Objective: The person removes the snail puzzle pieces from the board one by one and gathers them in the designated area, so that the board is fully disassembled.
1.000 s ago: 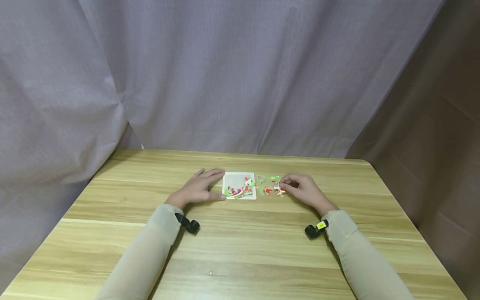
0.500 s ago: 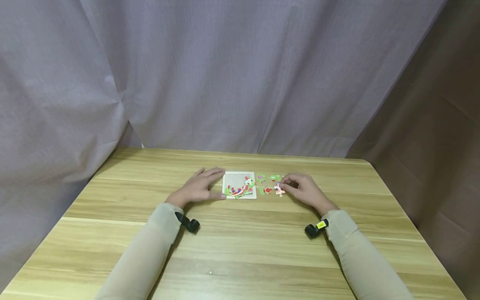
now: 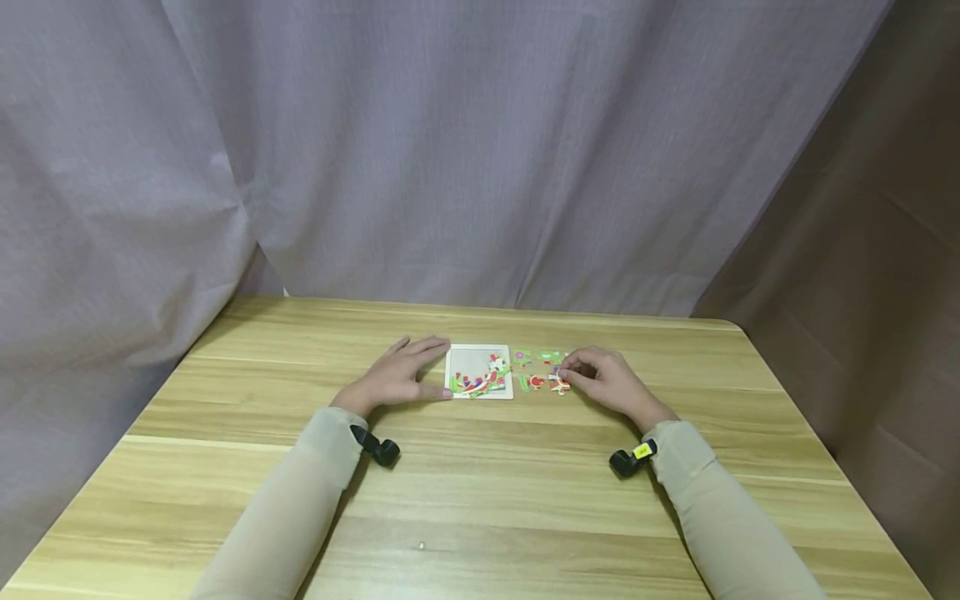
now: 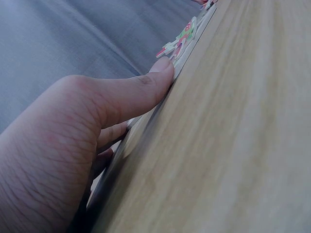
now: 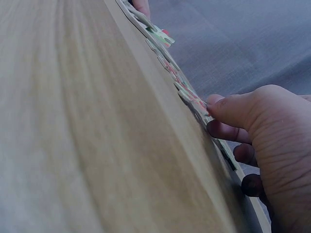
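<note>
My left hand (image 3: 400, 375) lies spread at the left side of a white puzzle tray (image 3: 480, 347), its thumb on the lower left corner and fingertips at the upper left one. Colourful jigsaw pieces (image 3: 477, 385) are heaped along the tray's lower and right inside. To the right of the tray, my right hand (image 3: 603, 377) pinches a red-and-white puzzle piece (image 3: 558, 385) between thumb and forefinger, low over the table. In the right wrist view the thumb (image 5: 228, 108) presses against this piece (image 5: 193, 101), its other fingers loosely curled below.
Between the tray and my right hand lie several loose pieces: a green one with a pink flower (image 3: 522, 357), a green-and-white one (image 3: 549, 356) and a red one (image 3: 535, 382). The wooden table (image 3: 495, 500) ends at a grey curtain (image 3: 480, 167).
The red-and-white piece at my right fingertips has tilted and turned a little while the hand stays in place. My left hand and the tray have not moved.
</note>
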Available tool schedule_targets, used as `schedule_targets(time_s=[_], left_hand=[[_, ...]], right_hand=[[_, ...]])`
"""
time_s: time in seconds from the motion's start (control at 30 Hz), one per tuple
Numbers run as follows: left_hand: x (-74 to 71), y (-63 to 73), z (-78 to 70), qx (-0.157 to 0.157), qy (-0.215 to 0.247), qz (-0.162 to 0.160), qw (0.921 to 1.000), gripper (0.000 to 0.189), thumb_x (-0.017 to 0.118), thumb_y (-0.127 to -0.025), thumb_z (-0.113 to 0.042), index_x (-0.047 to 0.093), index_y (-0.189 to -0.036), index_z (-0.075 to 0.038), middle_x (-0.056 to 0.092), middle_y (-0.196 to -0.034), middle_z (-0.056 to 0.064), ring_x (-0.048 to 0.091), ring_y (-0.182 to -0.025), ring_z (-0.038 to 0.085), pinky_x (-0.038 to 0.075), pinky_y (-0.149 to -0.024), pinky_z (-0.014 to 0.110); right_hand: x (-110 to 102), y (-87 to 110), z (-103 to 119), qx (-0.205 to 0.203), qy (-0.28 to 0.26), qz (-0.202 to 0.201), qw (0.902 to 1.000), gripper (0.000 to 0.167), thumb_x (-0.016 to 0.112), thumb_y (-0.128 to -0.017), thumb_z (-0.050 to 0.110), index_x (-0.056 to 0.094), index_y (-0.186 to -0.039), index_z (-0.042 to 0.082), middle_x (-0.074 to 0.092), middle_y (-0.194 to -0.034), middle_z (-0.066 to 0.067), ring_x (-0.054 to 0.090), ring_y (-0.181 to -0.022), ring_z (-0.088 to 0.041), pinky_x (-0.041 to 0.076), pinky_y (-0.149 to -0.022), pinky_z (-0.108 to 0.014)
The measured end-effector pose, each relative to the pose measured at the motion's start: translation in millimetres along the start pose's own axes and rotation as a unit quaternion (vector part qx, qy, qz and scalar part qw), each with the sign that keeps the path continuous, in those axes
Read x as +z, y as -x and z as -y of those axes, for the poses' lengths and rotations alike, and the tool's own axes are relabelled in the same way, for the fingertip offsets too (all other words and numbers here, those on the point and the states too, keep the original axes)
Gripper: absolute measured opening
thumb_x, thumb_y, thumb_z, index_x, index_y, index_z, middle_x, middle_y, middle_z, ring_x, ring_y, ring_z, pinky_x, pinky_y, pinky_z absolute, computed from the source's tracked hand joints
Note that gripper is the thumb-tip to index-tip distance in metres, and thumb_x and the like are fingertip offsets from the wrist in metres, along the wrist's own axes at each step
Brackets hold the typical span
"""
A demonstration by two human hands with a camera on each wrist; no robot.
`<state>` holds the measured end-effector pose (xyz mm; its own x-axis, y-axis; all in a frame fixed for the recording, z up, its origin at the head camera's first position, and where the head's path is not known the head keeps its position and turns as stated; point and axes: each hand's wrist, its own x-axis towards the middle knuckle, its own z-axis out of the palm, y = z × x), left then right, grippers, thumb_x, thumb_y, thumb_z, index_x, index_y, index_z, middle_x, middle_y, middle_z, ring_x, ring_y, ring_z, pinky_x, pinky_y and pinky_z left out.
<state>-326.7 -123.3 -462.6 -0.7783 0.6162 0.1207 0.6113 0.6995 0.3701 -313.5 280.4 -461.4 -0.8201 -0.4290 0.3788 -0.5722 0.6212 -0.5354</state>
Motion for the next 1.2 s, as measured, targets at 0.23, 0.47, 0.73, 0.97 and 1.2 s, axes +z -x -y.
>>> schedule_targets(time_s=[0.23,0.47,0.73,0.97,1.2], left_hand=[[0.5,0.0,-0.5,0.004,-0.002,-0.003,1.0,0.098,0.064,-0.084,-0.07,0.033,-0.158,-0.013,0.032,-0.163,0.006,0.026,-0.15,0.023,0.006,-0.124,0.055],[0.3,0.7,-1.7,0.004,0.003,-0.001,1.0,0.098,0.064,-0.084,-0.069,0.033,-0.158,-0.013,0.031,-0.163,0.006,0.026,-0.15,0.023,0.006,-0.124,0.055],[1.4,0.5,-1.6,0.004,0.004,-0.001,1.0,0.098,0.064,-0.084,-0.07,0.033,-0.158,-0.013,0.031,-0.163,0.005,0.025,-0.15,0.022,0.005,-0.124,0.055],[2.4,0.3,-0.9,0.005,-0.002,0.003,1.0,0.099,0.061,-0.085,-0.072,0.031,-0.159,-0.013,0.03,-0.164,0.006,0.025,-0.15,0.024,0.004,-0.123,0.055],[1.9,-0.6,1.2,0.005,-0.011,-0.006,0.9999,0.099,0.06,-0.085,-0.073,0.032,-0.158,-0.013,0.031,-0.163,0.006,0.026,-0.15,0.024,0.005,-0.123,0.056]], right_hand=[[-0.2,0.4,0.6,-0.006,0.005,-0.003,1.0,0.004,0.076,-0.092,0.022,0.075,-0.092,0.018,0.067,-0.083,0.012,0.059,-0.073,-0.011,0.049,-0.065,-0.028],[-0.8,1.7,1.6,-0.008,0.006,-0.003,0.9999,0.004,0.076,-0.092,0.021,0.075,-0.093,0.018,0.067,-0.083,0.011,0.059,-0.073,-0.011,0.049,-0.066,-0.027],[-1.5,2.4,2.3,-0.011,0.007,-0.007,0.9999,0.004,0.076,-0.092,0.02,0.075,-0.094,0.017,0.068,-0.086,0.011,0.06,-0.075,-0.01,0.05,-0.067,-0.027],[2.1,-12.5,12.5,0.023,-0.016,0.002,0.9996,0.011,0.073,-0.094,0.026,0.075,-0.102,0.019,0.067,-0.084,0.01,0.057,-0.073,-0.014,0.048,-0.064,-0.029],[23.7,-52.7,35.3,-0.011,-0.006,0.064,0.9979,0.023,0.068,-0.097,0.03,0.073,-0.114,0.014,0.07,-0.101,0.006,0.057,-0.079,-0.015,0.051,-0.069,-0.034]])
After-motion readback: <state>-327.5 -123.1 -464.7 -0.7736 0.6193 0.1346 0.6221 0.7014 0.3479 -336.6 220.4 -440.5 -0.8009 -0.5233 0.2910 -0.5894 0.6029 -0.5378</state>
